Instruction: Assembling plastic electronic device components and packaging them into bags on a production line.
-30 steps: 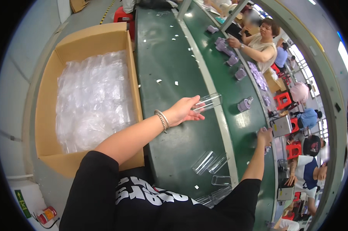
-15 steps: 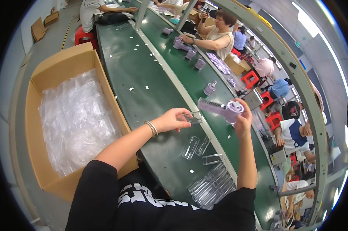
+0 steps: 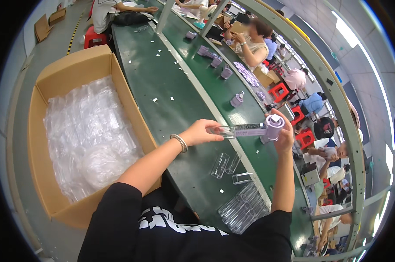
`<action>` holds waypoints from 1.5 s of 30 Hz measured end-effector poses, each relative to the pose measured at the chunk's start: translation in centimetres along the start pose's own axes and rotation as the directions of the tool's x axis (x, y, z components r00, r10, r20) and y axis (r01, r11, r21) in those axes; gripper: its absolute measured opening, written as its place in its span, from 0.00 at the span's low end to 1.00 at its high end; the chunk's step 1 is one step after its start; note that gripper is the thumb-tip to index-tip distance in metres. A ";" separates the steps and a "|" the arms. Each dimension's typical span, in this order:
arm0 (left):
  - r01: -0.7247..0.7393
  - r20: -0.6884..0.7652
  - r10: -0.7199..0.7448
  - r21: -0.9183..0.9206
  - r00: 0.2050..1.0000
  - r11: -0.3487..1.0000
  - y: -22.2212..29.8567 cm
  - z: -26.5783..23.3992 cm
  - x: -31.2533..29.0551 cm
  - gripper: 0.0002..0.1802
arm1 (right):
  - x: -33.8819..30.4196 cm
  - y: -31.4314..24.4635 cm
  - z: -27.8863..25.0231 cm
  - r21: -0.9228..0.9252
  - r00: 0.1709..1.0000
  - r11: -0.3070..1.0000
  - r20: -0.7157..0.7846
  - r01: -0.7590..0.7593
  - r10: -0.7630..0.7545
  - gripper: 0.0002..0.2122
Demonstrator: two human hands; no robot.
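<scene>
A long dark-green worktable (image 3: 153, 78) fills the head view's middle, an open brown cardboard carton (image 3: 36, 131) at left; above the table, the left hand (image 3: 199, 132) pinches a clear rectangular plastic case (image 3: 228, 132), its right end at the flat arm (image 3: 250, 130) of a lilac round-headed device (image 3: 274, 127) clasped in the right hand (image 3: 286, 136)

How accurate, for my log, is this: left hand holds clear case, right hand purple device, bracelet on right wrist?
Wrong wrist: the head view shows the bracelet on the left. Left hand holds the clear case, right hand the purple device.
</scene>
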State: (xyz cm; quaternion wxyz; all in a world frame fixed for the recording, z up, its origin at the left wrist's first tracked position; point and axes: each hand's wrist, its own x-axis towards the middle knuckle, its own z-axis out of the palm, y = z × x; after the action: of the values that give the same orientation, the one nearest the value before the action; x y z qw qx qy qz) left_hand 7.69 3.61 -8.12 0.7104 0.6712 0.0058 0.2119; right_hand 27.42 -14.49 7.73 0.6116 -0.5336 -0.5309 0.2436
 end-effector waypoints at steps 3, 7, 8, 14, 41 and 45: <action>0.032 0.034 -0.033 0.016 0.999 0.999 0.5 0.1 0.0 0.25 | 0.1 -0.8 0.2 -0.065 0.998 0.998 0.065 -0.015 0.019 0.37; 0.022 0.086 -0.022 0.002 0.996 1.000 0.3 0.2 -0.1 0.24 | 0.3 -1.3 0.3 -0.078 0.994 0.996 0.102 -0.039 0.047 0.37; 0.029 0.117 -0.031 0.020 0.993 0.999 0.4 0.2 -0.3 0.24 | 0.3 -1.3 0.4 -0.076 0.994 0.996 0.099 -0.040 0.047 0.37; 0.084 0.166 -0.083 0.005 0.983 0.996 1.3 0.6 -1.1 0.19 | -0.3 -0.9 0.3 -0.047 0.992 0.997 0.108 -0.068 0.073 0.37; -0.133 0.441 0.051 0.157 0.896 0.979 -7.2 3.3 8.4 0.20 | -8.8 4.8 -3.9 -0.186 0.853 0.959 -0.514 -0.212 0.089 0.41; -0.049 0.305 0.035 0.039 0.952 0.998 -8.5 2.9 8.2 0.18 | -6.6 4.0 -2.0 -0.287 0.832 0.931 -0.554 -0.228 0.033 0.41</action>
State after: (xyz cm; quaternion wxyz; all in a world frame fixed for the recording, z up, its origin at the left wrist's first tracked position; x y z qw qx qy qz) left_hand 18.52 3.29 -13.71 0.6825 0.7119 -0.1130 0.1210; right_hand 28.25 -19.78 1.73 0.6161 -0.7134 -0.3326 0.0294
